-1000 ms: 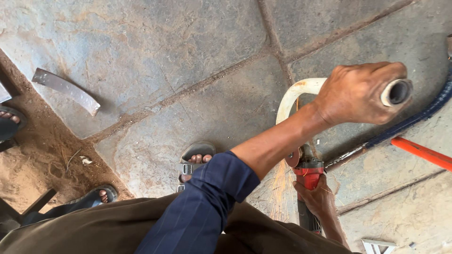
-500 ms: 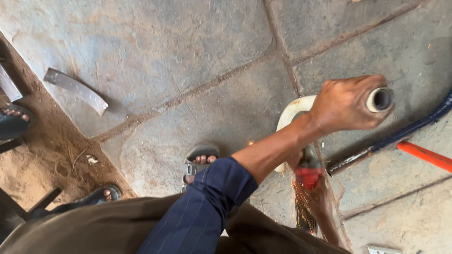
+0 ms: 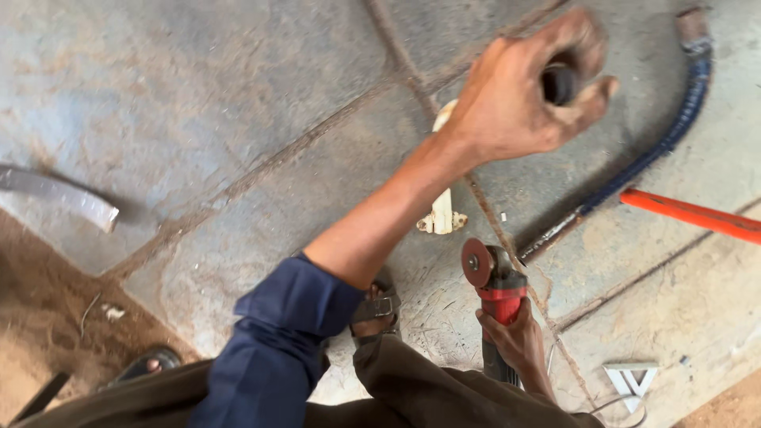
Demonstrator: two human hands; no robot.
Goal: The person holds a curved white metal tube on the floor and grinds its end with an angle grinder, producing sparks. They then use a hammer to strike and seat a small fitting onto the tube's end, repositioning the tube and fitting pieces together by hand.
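My left hand (image 3: 515, 103), at the end of a blue-sleeved arm, is raised towards the camera and closed around the dark open end of a curved white pipe (image 3: 442, 210). The pipe's lower end rests on the stone floor just ahead of my sandalled foot (image 3: 372, 305). My right hand (image 3: 515, 345) grips the body of a red angle grinder (image 3: 495, 281). Its reddish disc points up and to the left, a short way below and right of the pipe's lower end, not touching it.
A curved blue bar (image 3: 682, 119) and an orange handle (image 3: 690, 212) lie on the stone slabs to the right. A bent grey metal strip (image 3: 59, 194) lies at the left by a patch of sandy ground. A white V-shaped piece (image 3: 630, 380) sits at lower right.
My left hand has lifted the pipe's end higher and closer to the camera. The grinder, blurred half a second ago, is now held still with its disc clearly showing.
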